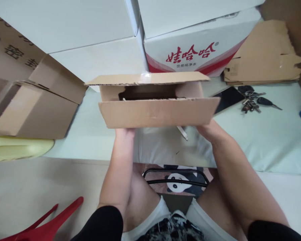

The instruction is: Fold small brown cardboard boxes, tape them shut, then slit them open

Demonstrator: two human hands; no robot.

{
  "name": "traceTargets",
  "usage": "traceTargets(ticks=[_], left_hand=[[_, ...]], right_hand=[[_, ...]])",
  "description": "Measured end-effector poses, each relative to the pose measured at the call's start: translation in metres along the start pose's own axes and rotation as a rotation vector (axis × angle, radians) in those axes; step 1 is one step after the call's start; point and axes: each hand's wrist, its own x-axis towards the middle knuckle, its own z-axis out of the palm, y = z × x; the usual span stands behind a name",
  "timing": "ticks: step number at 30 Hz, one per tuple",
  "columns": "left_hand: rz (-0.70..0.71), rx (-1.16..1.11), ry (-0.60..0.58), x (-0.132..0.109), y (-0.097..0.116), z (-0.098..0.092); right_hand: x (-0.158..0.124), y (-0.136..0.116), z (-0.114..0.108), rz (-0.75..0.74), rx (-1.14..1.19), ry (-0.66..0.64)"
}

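Observation:
A small brown cardboard box (155, 112) is held up in front of me, its flaps partly open and a dark gap showing at the top. My left hand (124, 132) is under its lower left edge and my right hand (207, 130) is under its lower right edge. The near flap hides the fingers of both hands. A grey plastic mailer bag (165, 147) lies on the pale green surface (90, 134) beneath the box.
White cartons (190, 50), one with red lettering, stand behind. An open brown carton (32, 110) sits left, flattened cardboard (263, 57) right. A phone (228, 98) and keys (253, 100) lie right of the box. A panda-print stool (177, 180) is between my knees.

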Motion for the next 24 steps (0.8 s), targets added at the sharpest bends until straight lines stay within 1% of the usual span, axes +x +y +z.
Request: traceTargets(ticks=[2,3,5,7,9,11,14,16,19,21,24], left_hand=[[0.069,-0.049,0.043,0.006,0.0,-0.001],[0.089,-0.067,0.064,0.009,0.001,-0.002],[0.087,-0.081,0.088,0.012,0.004,-0.003],[0.045,-0.076,0.086,0.012,0.006,-0.004],[-0.005,-0.069,0.073,0.009,0.007,-0.002],[-0.048,-0.047,0.035,0.004,0.006,0.0],[-0.089,-0.016,-0.04,0.0,0.004,0.003],[-0.128,-0.003,-0.068,0.0,0.002,0.003],[-0.184,0.054,-0.078,0.003,-0.004,0.002],[-0.133,0.073,-0.071,0.004,-0.009,0.003],[0.022,0.03,-0.059,0.003,-0.015,0.007]], right_hand=[[-0.004,-0.005,0.006,0.05,0.039,-0.116],[-0.005,-0.009,0.009,0.049,0.052,-0.173],[-0.007,-0.016,0.014,-0.036,0.05,-0.229],[-0.007,-0.02,0.02,-0.173,0.036,-0.172],[-0.006,-0.022,0.023,-0.259,0.011,-0.077],[-0.005,-0.022,0.024,-0.264,-0.029,-0.001],[-0.006,-0.023,0.02,-0.24,-0.104,0.049],[-0.008,-0.026,0.016,-0.268,-0.151,0.052],[-0.011,-0.034,0.014,-0.325,-0.196,0.032],[-0.012,-0.039,0.014,-0.343,-0.212,0.028],[-0.015,-0.042,0.015,-0.35,-0.245,-0.014]])
